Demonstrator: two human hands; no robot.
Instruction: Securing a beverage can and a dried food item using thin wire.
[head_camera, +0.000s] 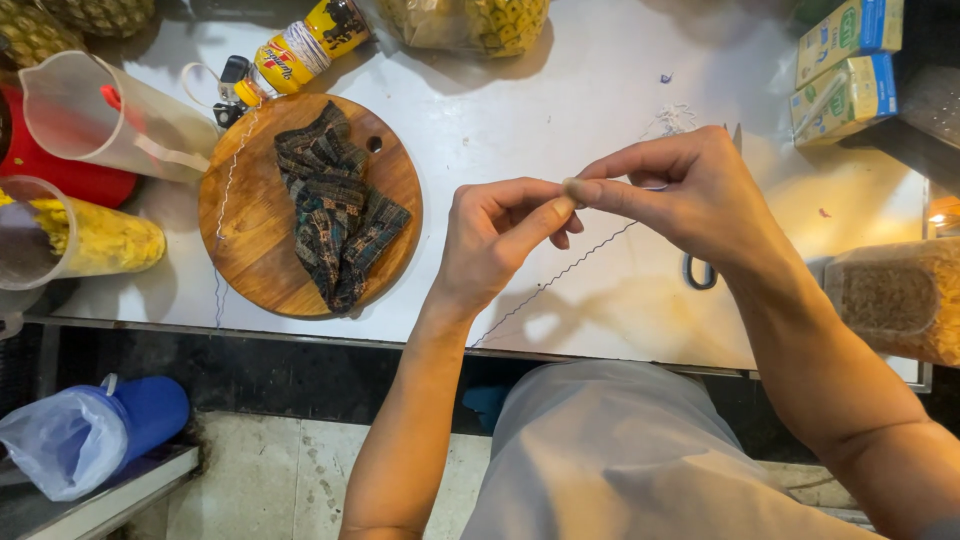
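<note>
White tabletop (560, 110), seen from above, is carrying the whole scene. Both bare hands are meeting above its centre: the left hand (497, 238) is pinching its thumb and forefinger together on a small pale object (573, 190), and the right hand (690, 190) is closing its fingertips on the same object from the 3 o'clock side, so that the two grips are touching. What the object is cannot be told, as the fingers are hiding most of it. A thin dark thread (560, 275) is hanging from the pinch and running toward 7 o'clock, down to the table edge. A tangle of pale thread (672, 118) is lying at 12 o'clock from the right hand. Dark scissor handles (699, 272) are showing just under the right wrist, at 6 o'clock from it.

At 9 o'clock from the hands, a round wooden board (250, 220) is bearing a folded dark patterned cloth (338, 212). At 11 o'clock from the board, a yellow bottle (300, 48) is lying on its side. A clear plastic jug (95, 115) is lying tilted at the far left, and small green cartons (848, 62) are lying at 2 o'clock from the hands.
</note>
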